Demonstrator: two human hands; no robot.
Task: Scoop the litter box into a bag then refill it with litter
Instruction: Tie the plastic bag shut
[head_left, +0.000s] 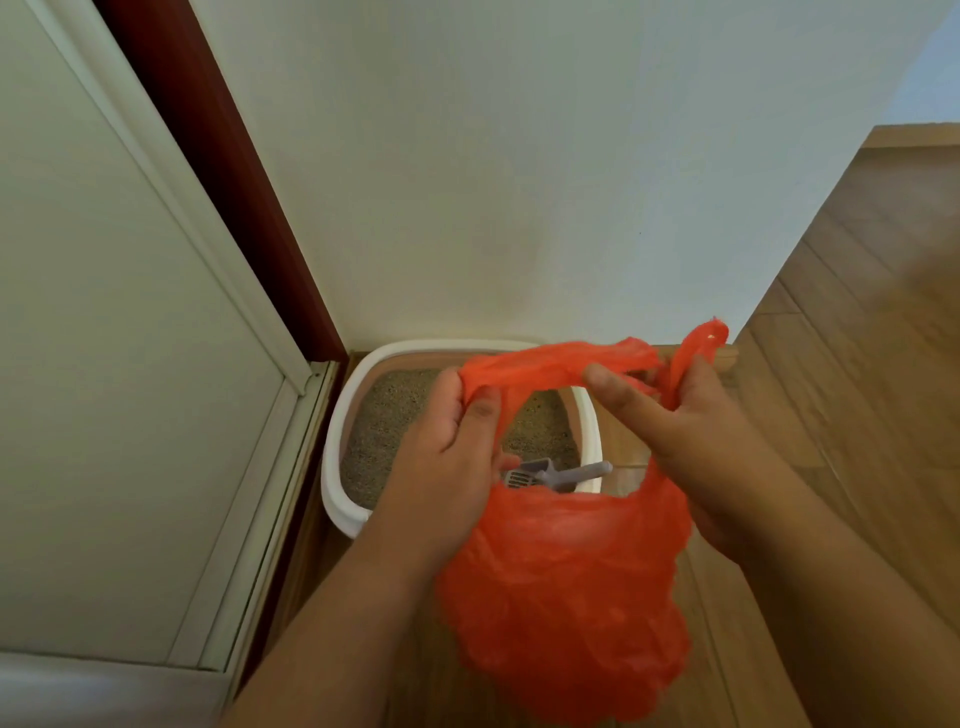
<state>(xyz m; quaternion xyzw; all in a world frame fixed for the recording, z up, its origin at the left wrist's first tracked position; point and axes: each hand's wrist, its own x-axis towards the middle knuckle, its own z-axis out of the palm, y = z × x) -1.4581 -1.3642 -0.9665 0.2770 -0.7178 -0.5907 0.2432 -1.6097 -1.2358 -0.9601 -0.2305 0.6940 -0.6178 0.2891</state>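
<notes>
A red plastic bag (566, 587) hangs in front of me, above the floor. My left hand (447, 457) grips one of its handles at the upper left, thumb over the plastic. My right hand (691, 431) holds the other handle at the upper right, index finger stretched out to the left. Behind the bag a white litter box (332, 452) sits on the floor against the wall, filled with grey-brown litter (384, 426). A grey scoop (556, 474) lies across the box's near right rim, seen through the gap between the handles.
A white wall (519, 182) stands right behind the box. A white door with a dark red frame (218, 145) closes off the left side. Wooden floor (872, 322) stretches to the right and toward me.
</notes>
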